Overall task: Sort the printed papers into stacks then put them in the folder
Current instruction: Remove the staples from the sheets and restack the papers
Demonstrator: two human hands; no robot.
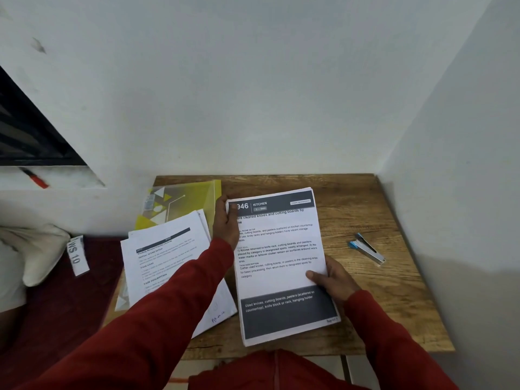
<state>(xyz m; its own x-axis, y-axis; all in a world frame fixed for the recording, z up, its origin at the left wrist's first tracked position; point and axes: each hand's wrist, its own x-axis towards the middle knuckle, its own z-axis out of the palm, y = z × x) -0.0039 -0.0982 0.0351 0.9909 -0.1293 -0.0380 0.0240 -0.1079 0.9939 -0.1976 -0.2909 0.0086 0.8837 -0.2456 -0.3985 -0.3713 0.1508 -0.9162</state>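
A stack of printed papers (281, 266), its top sheet headed "KITCHEN", sits in the middle of the wooden table (388, 291). My left hand (225, 220) grips the stack's top left corner, thumb over the header. At the stack's right edge my right hand (330, 278) holds it, thumb on the page and fingers underneath. To the left a second pile of printed papers (166, 257) lies fanned out, partly under my left sleeve. A yellow translucent folder (183, 201) lies behind that pile, near the wall.
A blue and silver stapler (367, 249) lies on the table's right side. White walls close in at the back and right. Left of the table are a maroon cloth, a white pillow (36, 251) and a paper tag (77, 256) marked "WS 10".
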